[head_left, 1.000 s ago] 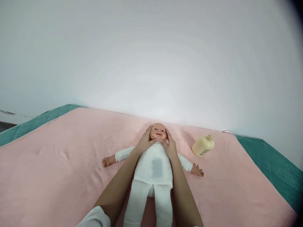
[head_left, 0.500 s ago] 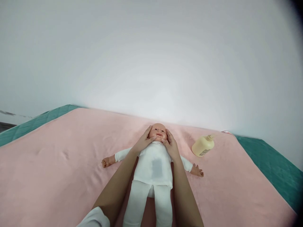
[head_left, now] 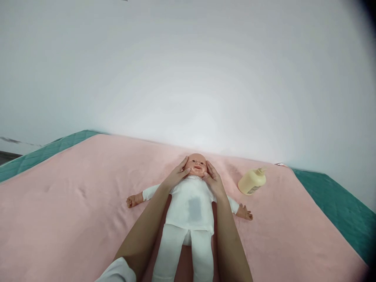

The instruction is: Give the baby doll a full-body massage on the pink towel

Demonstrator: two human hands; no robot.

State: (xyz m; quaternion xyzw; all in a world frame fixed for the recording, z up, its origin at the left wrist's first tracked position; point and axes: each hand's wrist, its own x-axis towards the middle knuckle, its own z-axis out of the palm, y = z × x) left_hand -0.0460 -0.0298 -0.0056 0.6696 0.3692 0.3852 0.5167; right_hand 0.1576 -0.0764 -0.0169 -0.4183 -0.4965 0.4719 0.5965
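A baby doll (head_left: pixel 189 203) in a white top and trousers lies on its back, arms spread to both sides. My left hand (head_left: pixel 176 175) cups the left side of its head, with long fingers along the temple and thumb on the cheek beside the mouth. On the opposite side, my right hand (head_left: pixel 214 179) holds the head the same way, its thumb at the lower cheek. The fingertips reach partly behind the head and are hidden there. A grey-blue patch marks the front of the doll's top.
A pale yellow pump bottle (head_left: pixel 252 181) stands right of the doll, beyond its outstretched arm. Pink cloth (head_left: pixel 73 203) covers the surface, with green quilted cloth (head_left: pixel 331 203) showing at both sides. A white wall (head_left: pixel 188 78) rises directly behind.
Both thumbs have slid outward and slightly apart, from near the doll's chin toward its cheeks. The fingers stay at the sides of the head; doll and bottle have not moved.
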